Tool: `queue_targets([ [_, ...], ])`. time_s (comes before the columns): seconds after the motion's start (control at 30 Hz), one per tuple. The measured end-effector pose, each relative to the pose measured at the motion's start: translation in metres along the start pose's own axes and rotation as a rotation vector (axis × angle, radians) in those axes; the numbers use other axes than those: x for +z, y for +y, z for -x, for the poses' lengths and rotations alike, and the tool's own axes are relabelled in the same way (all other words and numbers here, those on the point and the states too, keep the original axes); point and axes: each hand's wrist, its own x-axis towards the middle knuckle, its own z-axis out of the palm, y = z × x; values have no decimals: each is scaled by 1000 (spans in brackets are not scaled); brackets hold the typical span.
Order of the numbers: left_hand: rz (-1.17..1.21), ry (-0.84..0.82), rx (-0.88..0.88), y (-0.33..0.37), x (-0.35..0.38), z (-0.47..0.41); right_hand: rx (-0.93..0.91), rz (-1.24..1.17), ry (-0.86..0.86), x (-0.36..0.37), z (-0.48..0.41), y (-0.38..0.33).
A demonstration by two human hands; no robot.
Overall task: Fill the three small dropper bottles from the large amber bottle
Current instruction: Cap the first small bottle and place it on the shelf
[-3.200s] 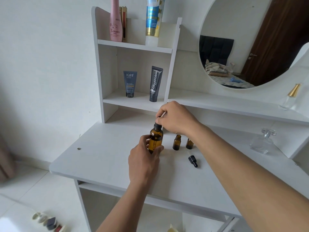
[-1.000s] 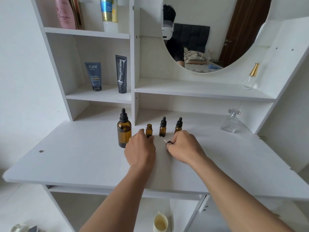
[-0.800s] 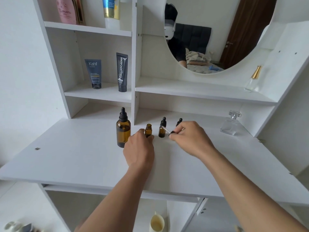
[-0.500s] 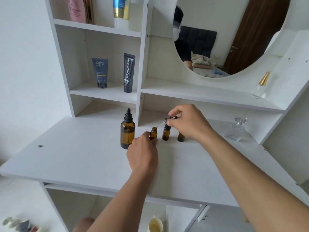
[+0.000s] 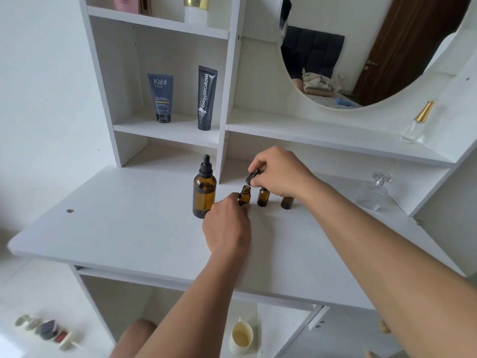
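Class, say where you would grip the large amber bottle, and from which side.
Grip the large amber bottle round its straight cylindrical body from its left: it stands upright, that side is free, and the left hand crowds its right. Its narrow dropper cap would likely just turn.

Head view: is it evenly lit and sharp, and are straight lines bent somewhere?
Head view: soft even light, no hard shadow on the desk; large amber bottle sharp; small objects on the floor blurred; shelf uprights splay upward, a wide-angle effect.

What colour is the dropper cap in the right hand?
The dropper cap is black; the head view shows it.
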Motion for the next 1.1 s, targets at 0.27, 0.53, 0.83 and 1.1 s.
queue_targets([
  [0.27, 11, 1, 9, -1, 1, -1, -20, 135, -97, 7, -9, -2],
  [0.53, -17, 0, 15, -1, 3, -2, -37, 278, -155, 8, -12, -9],
  [0.83, -30, 4, 15, -2, 4, -3, -62, 419, -197, 5, -11, -14],
  [1.1, -33, 8, 15, -2, 3, -2, -50, 412, -229, 2, -11, -15],
])
